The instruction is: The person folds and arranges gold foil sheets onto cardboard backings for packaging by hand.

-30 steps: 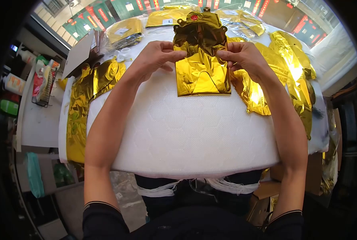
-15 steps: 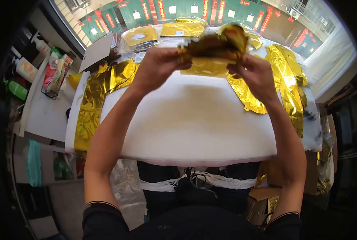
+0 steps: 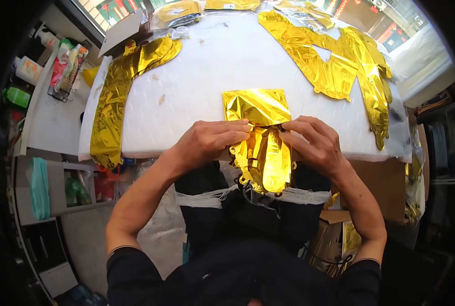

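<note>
At the near edge of the white padded table, a folded gold foil balloon [image 3: 257, 108] lies between my hands. Its upper part is a smooth rectangle on the table. The crumpled lower part, with small tabs along its rim, hangs over the edge toward my lap. My left hand [image 3: 214, 140] grips the left side at the fold, fingers pressed together. On the opposite side my right hand [image 3: 313, 143] pinches the foil at the same height. Both thumbs are partly hidden. Flat gold foil balloons lie farther off: one on the left [image 3: 110, 117], a pointed one [image 3: 314, 56] at upper right.
Another long gold foil piece [image 3: 371, 92] lies along the table's right side. Packaged gold foil [image 3: 232, 5] sits at the far edge, and a grey box [image 3: 121, 33] stands at back left. White string [image 3: 202, 199] crosses my lap. Cardboard boxes [image 3: 378, 186] are at right below the table.
Both hands have come down and toward me with the foil balloon, from above the table to its near edge. My view has tilted downward. The pointed balloon at right is now uncovered.
</note>
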